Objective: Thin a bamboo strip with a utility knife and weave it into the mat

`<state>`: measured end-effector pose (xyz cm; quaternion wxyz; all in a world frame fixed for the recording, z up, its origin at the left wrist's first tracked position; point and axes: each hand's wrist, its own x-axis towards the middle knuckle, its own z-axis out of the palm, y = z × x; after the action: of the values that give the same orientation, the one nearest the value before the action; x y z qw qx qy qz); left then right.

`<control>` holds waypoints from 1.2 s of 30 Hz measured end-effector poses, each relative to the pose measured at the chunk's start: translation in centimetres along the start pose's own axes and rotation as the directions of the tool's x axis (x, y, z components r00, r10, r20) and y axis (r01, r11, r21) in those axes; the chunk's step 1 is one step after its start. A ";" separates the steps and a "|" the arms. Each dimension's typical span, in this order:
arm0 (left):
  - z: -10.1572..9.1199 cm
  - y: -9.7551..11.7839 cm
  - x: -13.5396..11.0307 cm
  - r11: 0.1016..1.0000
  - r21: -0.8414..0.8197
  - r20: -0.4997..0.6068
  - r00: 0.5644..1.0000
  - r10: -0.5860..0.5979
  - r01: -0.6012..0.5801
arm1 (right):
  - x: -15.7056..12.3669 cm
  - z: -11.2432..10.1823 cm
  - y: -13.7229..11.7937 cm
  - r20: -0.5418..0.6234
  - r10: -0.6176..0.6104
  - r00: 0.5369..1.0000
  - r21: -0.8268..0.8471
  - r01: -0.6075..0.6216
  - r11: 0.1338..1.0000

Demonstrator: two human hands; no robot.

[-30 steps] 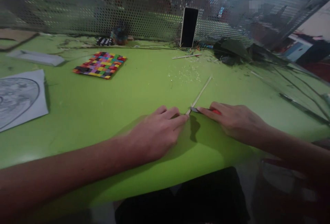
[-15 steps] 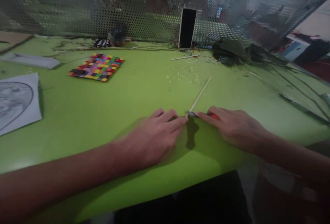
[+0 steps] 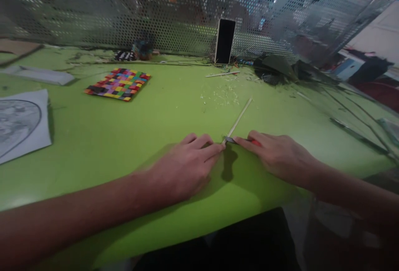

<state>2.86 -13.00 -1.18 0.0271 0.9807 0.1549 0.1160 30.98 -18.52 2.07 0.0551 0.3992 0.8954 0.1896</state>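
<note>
A thin pale stick (image 3: 238, 120) lies on the green table (image 3: 131, 138), running from near my hands up and to the right. My left hand (image 3: 187, 165) rests on the table with its fingertips pressed on the stick's near end. My right hand (image 3: 277, 156) is closed on a red-handled knife (image 3: 246, 141), whose grey blade meets the stick right beside my left fingertips. The knife handle is mostly hidden under my fingers.
A multicoloured woven mat (image 3: 117, 84) lies at the back left. A dark phone (image 3: 224, 41) leans on the perforated metal screen. A paper with a round drawing (image 3: 21, 123) is at the left. Pale shavings (image 3: 222, 92), another stick (image 3: 222, 74), dark leaves (image 3: 277, 69).
Both hands stay where they were on the stick. The view has shifted slightly, nothing else has visibly moved.
</note>
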 end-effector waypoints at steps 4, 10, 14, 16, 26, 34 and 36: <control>-0.2 0.1 0.1 1.000 0.001 0.045 0.999 -0.017 0.017 | -0.2 0.3 0.2 0.008 0.005 1.000 -0.018 -0.005 1.000; -0.2 0.1 0.2 0.999 -0.019 0.044 0.999 -0.026 0.027 | -0.5 0.6 -0.2 0.010 0.011 1.000 -0.043 -0.011 0.999; -0.2 0.1 0.2 0.999 -0.029 0.065 0.997 -0.041 0.043 | -0.7 1.2 0.4 0.021 0.019 1.000 -0.073 -0.017 0.997; -0.2 0.1 0.2 0.998 -0.030 0.078 0.996 -0.044 0.047 | -1.0 1.7 1.6 0.040 0.074 0.996 -0.097 -0.070 0.993; 0.5 -0.2 -0.2 0.993 -0.110 -0.020 0.999 -0.037 0.034 | -1.9 2.6 2.7 -0.055 0.318 0.947 -0.012 -0.319 0.948; -1.3 -0.4 1.4 0.854 -0.410 0.047 0.943 -0.330 0.320 | -2.0 3.0 2.8 -0.290 0.529 0.798 0.239 -0.475 0.847; -2.0 0.0 2.8 0.827 -0.341 0.154 0.894 -0.420 0.447 | -2.2 2.8 3.3 -0.248 0.538 0.806 0.185 -0.506 0.843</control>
<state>4.97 -12.06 1.41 0.2414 0.9005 0.3480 0.0984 35.42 -17.31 0.64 -0.1529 0.6002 0.7580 0.2043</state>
